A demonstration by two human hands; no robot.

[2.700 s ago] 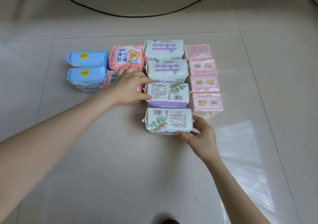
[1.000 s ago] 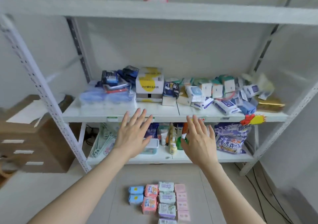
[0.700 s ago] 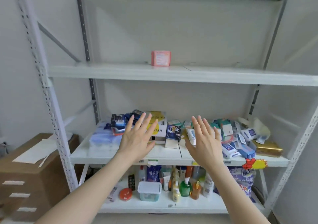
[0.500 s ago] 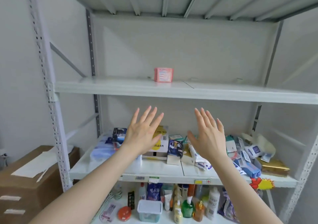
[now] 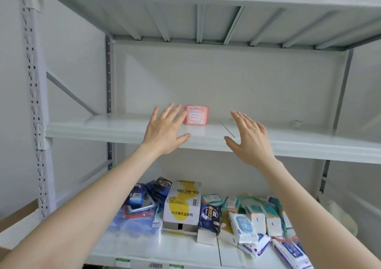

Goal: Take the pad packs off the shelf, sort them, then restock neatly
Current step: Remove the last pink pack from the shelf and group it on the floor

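The left hand and the right hand were raised before the grey shelf, each grip spread wide with straight fingers and holding nothing. A lone pink pad pack stood far back on that shelf, just right of the left fingertips; contact could not be told. The right hand hovered apart, further right.

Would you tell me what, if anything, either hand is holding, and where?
Nothing is held: left hand and right hand are open, near the pink pad pack on the shelf.
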